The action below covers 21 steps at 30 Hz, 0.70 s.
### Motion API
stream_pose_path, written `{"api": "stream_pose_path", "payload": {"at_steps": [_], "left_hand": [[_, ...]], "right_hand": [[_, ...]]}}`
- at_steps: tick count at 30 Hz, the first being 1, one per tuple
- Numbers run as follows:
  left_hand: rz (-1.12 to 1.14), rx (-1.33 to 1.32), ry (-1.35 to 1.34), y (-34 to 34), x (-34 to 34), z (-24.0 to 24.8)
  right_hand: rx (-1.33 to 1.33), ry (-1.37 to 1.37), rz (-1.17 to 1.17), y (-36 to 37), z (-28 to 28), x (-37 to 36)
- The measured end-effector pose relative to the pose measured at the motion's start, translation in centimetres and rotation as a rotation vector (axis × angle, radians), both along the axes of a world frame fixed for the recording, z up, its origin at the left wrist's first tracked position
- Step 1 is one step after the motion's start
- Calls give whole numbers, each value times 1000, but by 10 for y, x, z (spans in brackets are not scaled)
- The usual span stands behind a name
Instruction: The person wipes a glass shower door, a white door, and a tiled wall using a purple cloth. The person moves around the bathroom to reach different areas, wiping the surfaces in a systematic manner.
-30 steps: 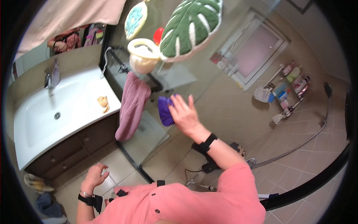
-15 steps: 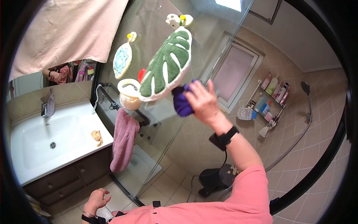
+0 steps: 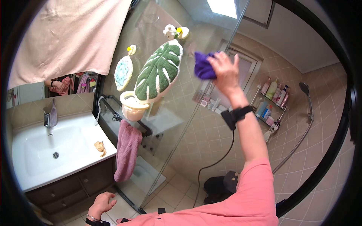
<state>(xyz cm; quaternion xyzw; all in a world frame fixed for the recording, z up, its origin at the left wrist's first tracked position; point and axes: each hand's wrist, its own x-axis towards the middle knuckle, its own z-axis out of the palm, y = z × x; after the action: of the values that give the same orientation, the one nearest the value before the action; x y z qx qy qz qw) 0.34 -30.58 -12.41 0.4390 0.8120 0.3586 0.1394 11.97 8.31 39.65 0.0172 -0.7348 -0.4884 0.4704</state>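
Raised high at the upper middle, my right hand (image 3: 225, 71) holds a bunched purple cloth (image 3: 204, 66) against or close to the glass shower panel (image 3: 181, 109). A green leaf-shaped plush mat (image 3: 158, 69) hangs on the panel to the left of the cloth, from a hook holder (image 3: 183, 32). Beside it hang a small oval pale-blue and cream piece (image 3: 123, 72) and a cream cup-shaped holder (image 3: 134, 107). Low at the left, my left hand (image 3: 102, 204) hangs near my waist, its fingers loosely bent with nothing visible in them.
A white washbasin (image 3: 34, 150) with a tap (image 3: 47, 117) and a crumpled tan item (image 3: 100, 147) stands at left. A pink towel (image 3: 127, 150) hangs on a rail. At right are a bottle shelf (image 3: 273, 96) and a shower head (image 3: 304, 88); a dark stool-like thing (image 3: 217, 188) stands below.
My right hand has moved the purple cloth up and to the right, away from the leaf mat's lower edge. The mat now hangs straighter. My left hand stays low.
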Motion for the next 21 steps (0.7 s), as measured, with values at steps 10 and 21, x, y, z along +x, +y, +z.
{"api": "stream_pose_path", "payload": {"at_steps": [10, 21], "left_hand": [[37, -82, -54, -13, -1, -14], [-32, -94, 37, -6, -7, -13]], "right_hand": [[-67, 131, 52, 1, -10, -19], [-373, -46, 145, 31, -94, -15]]}}
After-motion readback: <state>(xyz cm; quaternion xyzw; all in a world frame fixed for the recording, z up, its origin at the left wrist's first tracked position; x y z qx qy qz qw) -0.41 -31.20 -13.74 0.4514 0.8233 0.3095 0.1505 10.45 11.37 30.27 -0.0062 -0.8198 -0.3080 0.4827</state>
